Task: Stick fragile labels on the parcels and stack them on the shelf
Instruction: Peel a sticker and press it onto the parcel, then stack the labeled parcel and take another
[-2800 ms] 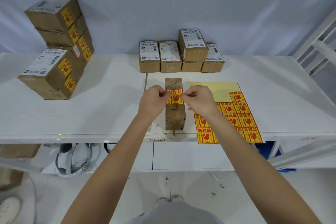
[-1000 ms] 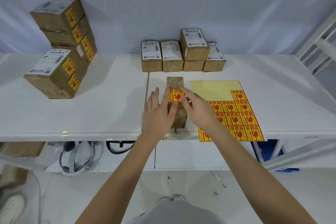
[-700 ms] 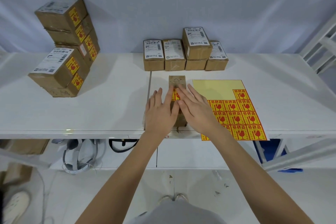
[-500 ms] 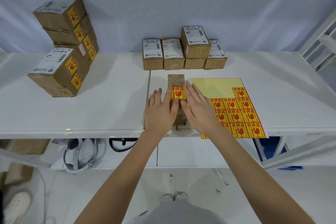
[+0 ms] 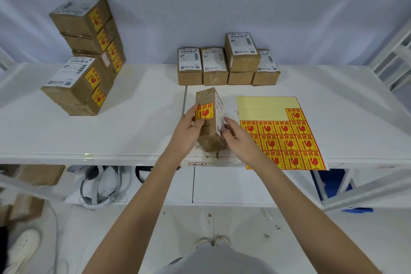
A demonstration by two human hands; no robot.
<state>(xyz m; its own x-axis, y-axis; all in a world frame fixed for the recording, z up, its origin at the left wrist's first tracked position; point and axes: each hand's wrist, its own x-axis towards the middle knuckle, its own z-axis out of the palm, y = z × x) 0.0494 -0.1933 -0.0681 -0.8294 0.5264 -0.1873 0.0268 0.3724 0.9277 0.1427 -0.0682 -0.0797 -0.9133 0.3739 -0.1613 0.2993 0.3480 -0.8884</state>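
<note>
Both hands clasp the parcel (image 5: 209, 122) — left hand (image 5: 189, 133), right hand (image 5: 238, 138) curled on opposite sides — probably light, stiff cardboard; grip the flanks, sparing the fragile label (image 5: 205, 111)

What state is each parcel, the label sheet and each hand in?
Brown cardboard parcel in the hands: labelled, tilted up.
Left hand: grips the parcel.
Right hand: holds its other side.
Yellow label sheet: partly used.
Four-parcel back row: unlabelled.
Left stack: labelled.
</note>
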